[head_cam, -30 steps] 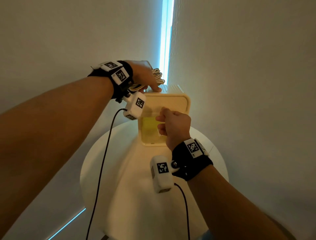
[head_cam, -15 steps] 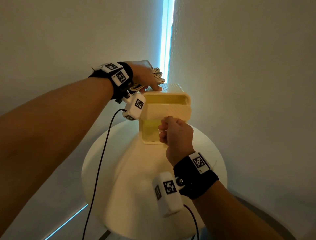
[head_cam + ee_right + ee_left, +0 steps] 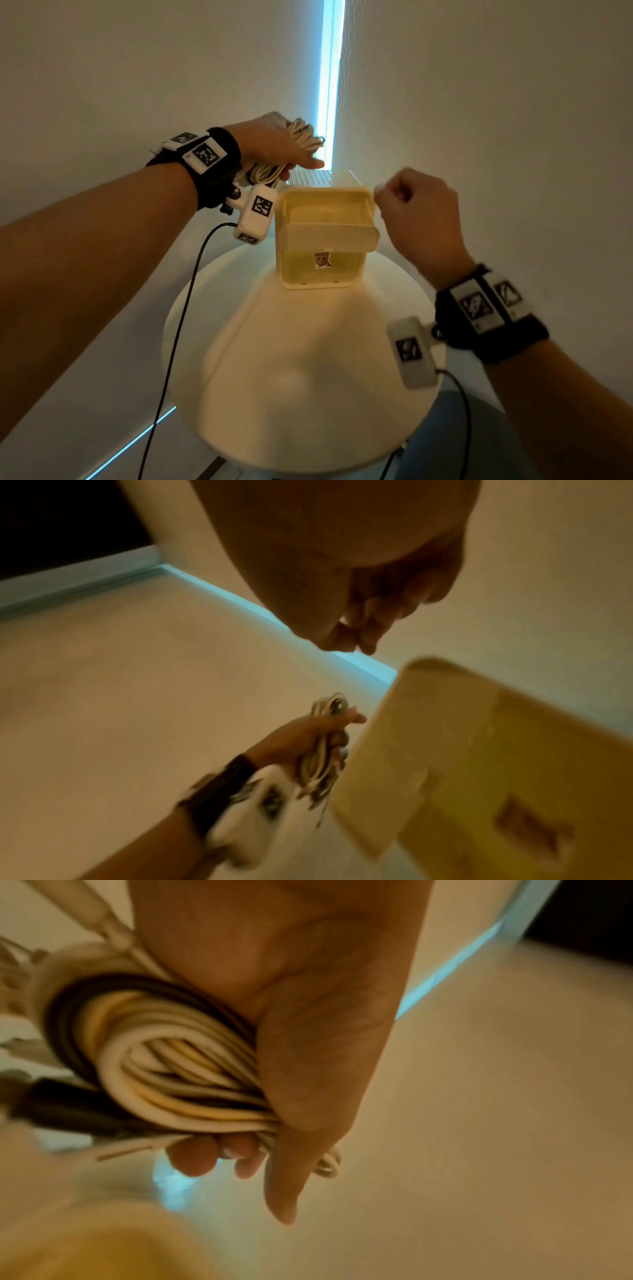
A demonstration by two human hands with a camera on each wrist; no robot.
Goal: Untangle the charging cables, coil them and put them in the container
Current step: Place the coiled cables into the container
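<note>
My left hand (image 3: 274,144) grips a coiled bundle of white, yellowish and black charging cables (image 3: 305,137), held just above and behind the container's left rear corner. The left wrist view shows the loops of the cables (image 3: 164,1056) packed in my palm (image 3: 308,1042), with plug ends sticking out. The pale yellow container (image 3: 322,274) stands on the round table, its top open and its lid flap (image 3: 329,236) hanging down the front. My right hand (image 3: 414,209) is curled in a loose fist beside the container's upper right corner; nothing shows in its fingers (image 3: 359,631).
The container stands near the far side of a round white table (image 3: 308,377). A white ribbed box (image 3: 322,176) sits right behind it. Walls meet close behind in a corner with a blue light strip (image 3: 329,85). Black camera wires (image 3: 178,325) hang from both wrists.
My right hand pulled the lid flap forward and down, let it go, then rose to the right of the container. The left hand kept the bundle almost still.
</note>
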